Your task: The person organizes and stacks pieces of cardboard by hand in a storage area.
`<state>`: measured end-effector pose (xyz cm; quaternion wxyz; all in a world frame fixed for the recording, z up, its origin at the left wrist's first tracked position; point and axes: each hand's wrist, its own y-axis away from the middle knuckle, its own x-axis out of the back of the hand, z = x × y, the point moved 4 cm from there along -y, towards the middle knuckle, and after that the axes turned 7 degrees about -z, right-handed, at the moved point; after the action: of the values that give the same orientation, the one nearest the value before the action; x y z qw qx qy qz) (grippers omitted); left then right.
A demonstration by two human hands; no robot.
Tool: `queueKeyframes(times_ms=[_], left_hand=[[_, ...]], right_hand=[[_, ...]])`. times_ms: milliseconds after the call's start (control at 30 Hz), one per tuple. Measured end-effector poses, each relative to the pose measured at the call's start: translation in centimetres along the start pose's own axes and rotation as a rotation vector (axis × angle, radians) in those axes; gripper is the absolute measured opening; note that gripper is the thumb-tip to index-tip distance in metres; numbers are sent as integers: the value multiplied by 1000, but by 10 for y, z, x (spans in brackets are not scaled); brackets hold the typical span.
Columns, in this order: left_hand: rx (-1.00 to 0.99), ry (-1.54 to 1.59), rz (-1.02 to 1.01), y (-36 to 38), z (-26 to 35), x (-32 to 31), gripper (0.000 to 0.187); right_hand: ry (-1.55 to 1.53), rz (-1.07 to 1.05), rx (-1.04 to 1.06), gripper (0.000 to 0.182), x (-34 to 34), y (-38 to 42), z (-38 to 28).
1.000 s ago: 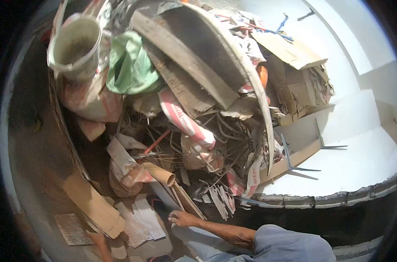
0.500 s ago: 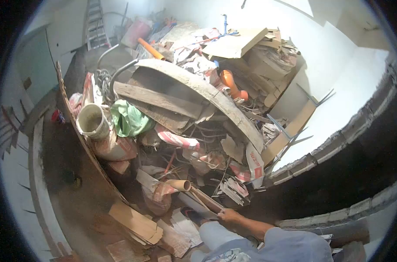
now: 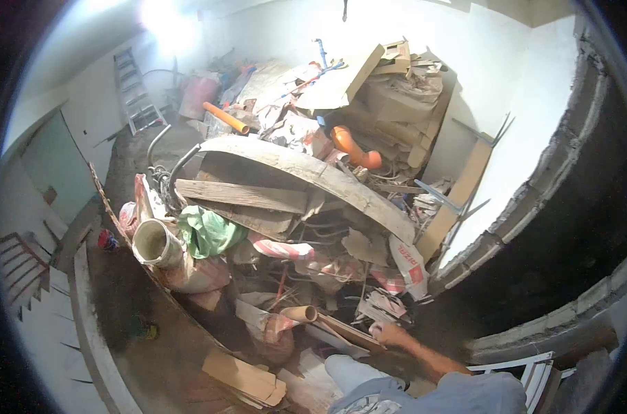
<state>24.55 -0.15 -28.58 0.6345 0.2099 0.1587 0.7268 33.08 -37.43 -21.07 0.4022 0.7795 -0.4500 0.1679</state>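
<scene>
My right hand (image 3: 389,334) is at the lower right of the heap, its fingers curled at the end of a brown flat board (image 3: 351,332). Blur hides whether the fingers grip the board. Just above the hand lies a stack of thin torn pieces (image 3: 384,303). An orange-tan pipe (image 3: 300,314) points out of the debris to the left of the board. My left hand does not show.
A curved pale slab (image 3: 313,169) spans the rubble, with a wooden plank (image 3: 241,195) below it. At the left are a dirty bucket (image 3: 155,243) and a green bag (image 3: 209,231). Flattened cardboard (image 3: 241,376) lies near the bottom. A dark opening with a rough block edge (image 3: 493,248) runs along the right.
The view has shifted, so the heap appears lower. My right hand has moved right and slightly up in the picture, staying by the end of the board. White slatted framing now shows at the lower right.
</scene>
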Motion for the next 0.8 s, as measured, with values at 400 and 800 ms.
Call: queueKeyframes(times_ms=[400, 800], left_hand=[[204, 26, 211, -82, 49, 79, 40], [362, 130, 402, -59, 50, 101, 38]], right_hand=[[-12, 500, 349, 44, 399, -289, -251], [83, 796, 117, 90, 580, -476, -299]])
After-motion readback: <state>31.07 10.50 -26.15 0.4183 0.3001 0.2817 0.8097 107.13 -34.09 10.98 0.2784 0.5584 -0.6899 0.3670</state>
